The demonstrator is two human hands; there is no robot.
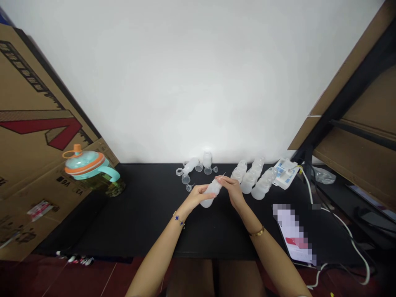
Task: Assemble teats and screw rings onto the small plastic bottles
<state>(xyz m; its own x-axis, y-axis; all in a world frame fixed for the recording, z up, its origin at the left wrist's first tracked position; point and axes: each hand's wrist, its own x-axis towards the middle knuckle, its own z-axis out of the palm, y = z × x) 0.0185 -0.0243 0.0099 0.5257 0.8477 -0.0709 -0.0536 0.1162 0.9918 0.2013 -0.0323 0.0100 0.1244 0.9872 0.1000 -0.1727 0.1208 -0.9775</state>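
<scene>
A frosted white baby bottle is tilted above the black table, its top leaning to the right. My left hand wraps round the bottle's body. At the top end the fingers of my right hand are closed on the bottle's upper part, where a thin pale tip sticks out; the fingers hide most of that end. Just beyond my left hand lie a small clear funnel-shaped piece, a ring and a clear cup-like cap. Another frosted bottle lies there on its side.
Right of my hands stand several capped bottles, with a white box behind. A phone and white cable lie at the right. A large teal-lidded jug stands left by a cardboard box. A white wall rises behind the table.
</scene>
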